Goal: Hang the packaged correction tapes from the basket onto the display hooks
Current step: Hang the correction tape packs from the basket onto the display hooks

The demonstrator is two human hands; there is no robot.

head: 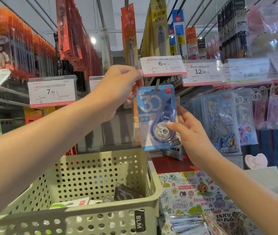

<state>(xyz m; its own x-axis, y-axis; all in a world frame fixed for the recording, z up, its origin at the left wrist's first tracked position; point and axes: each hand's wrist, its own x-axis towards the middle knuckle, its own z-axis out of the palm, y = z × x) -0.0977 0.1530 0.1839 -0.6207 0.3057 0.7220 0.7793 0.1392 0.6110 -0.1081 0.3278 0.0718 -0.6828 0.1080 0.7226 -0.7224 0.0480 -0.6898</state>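
Note:
A blue packaged correction tape [157,116] hangs at the display hook [157,84] under the 6.00 price tag [162,65]. My right hand [190,134] pinches the package's lower right side, thumb on the clear blister. My left hand [119,89] is raised to the price tag, its fingertips gripping the tag's left end above the package. Behind the blue package hang more packs of the same kind. The pale green perforated basket [87,216] sits below, with a few packages [126,192] left at its bottom.
Price tags 7.90 [52,91] and 12.90 [202,72] flank the hook. Pen packs hang above on long hooks. Clear sticker bags [223,122] hang at the right. Patterned notebooks [194,197] lie below right of the basket.

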